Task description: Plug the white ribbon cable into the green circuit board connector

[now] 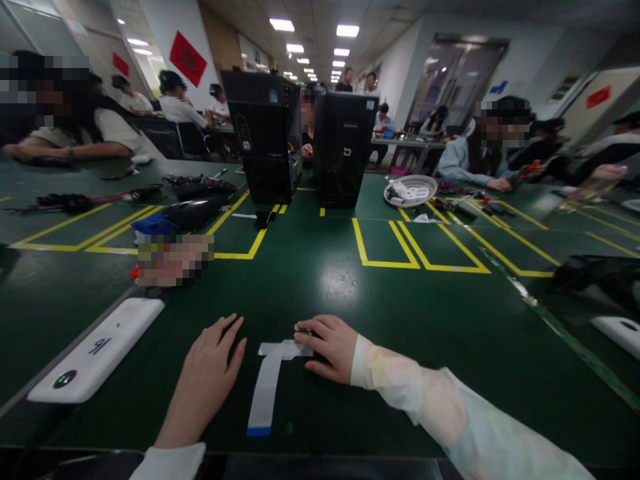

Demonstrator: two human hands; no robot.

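Observation:
A flat white ribbon cable with a blue end lies on the green table, bent into an angle. Its upper part runs sideways toward my right hand, whose fingers rest spread over a small part at that end; the part is mostly hidden under the fingertips. To the left of the cable my left hand lies on the table with its fingers stretched out, holding nothing.
A white device marked 16 lies at the left. Two black computer towers stand at the back centre. A white basket, black cables and yellow tape outlines cover the far tabletop. Other people sit around.

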